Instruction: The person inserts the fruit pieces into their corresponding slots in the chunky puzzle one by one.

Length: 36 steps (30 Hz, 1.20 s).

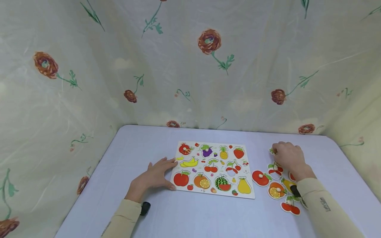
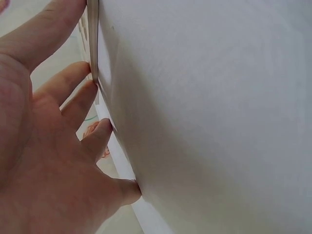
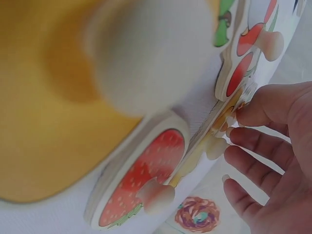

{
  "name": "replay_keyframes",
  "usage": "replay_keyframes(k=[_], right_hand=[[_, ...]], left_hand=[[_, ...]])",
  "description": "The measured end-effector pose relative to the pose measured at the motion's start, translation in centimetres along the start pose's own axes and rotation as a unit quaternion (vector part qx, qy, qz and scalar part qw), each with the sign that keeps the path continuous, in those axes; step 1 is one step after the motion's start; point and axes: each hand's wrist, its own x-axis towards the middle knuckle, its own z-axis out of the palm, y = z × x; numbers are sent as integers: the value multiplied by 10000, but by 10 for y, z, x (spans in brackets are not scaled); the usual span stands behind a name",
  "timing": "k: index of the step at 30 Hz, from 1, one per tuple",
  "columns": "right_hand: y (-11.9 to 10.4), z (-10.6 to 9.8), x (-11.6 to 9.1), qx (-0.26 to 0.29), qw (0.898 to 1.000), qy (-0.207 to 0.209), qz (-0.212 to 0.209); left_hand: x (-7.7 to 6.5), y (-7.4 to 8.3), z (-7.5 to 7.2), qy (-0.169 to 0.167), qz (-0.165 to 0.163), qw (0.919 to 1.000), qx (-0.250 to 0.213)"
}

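Note:
The white fruit puzzle board (image 1: 214,196) lies flat on the table. My left hand (image 1: 156,173) is spread at its left side, thumb by the near corner and fingertips against the edge. In the left wrist view, straight fingers (image 2: 73,92) touch the board's edge (image 2: 93,39). To the right of the board, my right hand (image 1: 289,155) pinches a knobbed puzzle piece (image 1: 272,151) with green leaves, mostly hidden under the fingers. The right wrist view shows thumb and index fingertips together at a yellow-brown patterned piece (image 3: 225,117); the other fingers are loosely bent.
Loose knobbed pieces cluster right of the board: a round red fruit (image 1: 261,178), an orange (image 1: 274,193), cherries (image 1: 290,207) and a pear (image 1: 286,183). A strawberry piece (image 3: 156,165) shows in the right wrist view. A flowered curtain (image 1: 238,109) hangs behind the table (image 1: 193,218).

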Motion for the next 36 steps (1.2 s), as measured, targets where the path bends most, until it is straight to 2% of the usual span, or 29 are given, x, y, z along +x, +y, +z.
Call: replay_keyframes(k=[12, 18, 23, 28, 36], right_hand=[[-4, -2, 1, 358, 9993, 21, -45], [-10, -3, 4, 576, 9981, 162, -123], [-20, -5, 6, 809, 9966, 175, -59], [-33, -8, 6, 809, 9965, 189, 18], [-46, -14, 4, 820, 9965, 117, -105]], left_hand=[[2, 1, 1, 42, -94, 9999, -3], [2, 0, 2, 25, -84, 10000, 9], [2, 0, 1, -21, -37, 10000, 4], [2, 1, 2, 38, -90, 9999, 42], [2, 4, 3, 18, -113, 9999, 11]])
